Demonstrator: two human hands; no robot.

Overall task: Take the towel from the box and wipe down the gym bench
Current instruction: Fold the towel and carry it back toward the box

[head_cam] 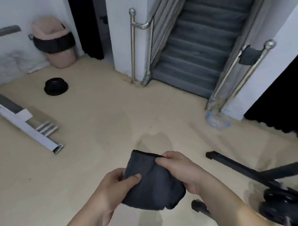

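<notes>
A dark grey folded towel point(151, 181) is held in front of me above the beige floor. My left hand point(115, 186) grips its left side, thumb on top of the cloth. My right hand point(180, 167) pinches its upper right edge and cups the right side. At the far left stands a white metal frame with a dark padded strip point(5, 103), possibly part of the gym bench. No box is in view.
A black weight plate point(55, 86) lies on the floor at left. A pink bin point(55, 41) stands in the corner. Carpeted stairs with steel railings point(198, 42) rise ahead. A plastic bottle point(217, 121) lies by the stair foot. Black bars and weight plates point(277, 191) lie at lower right.
</notes>
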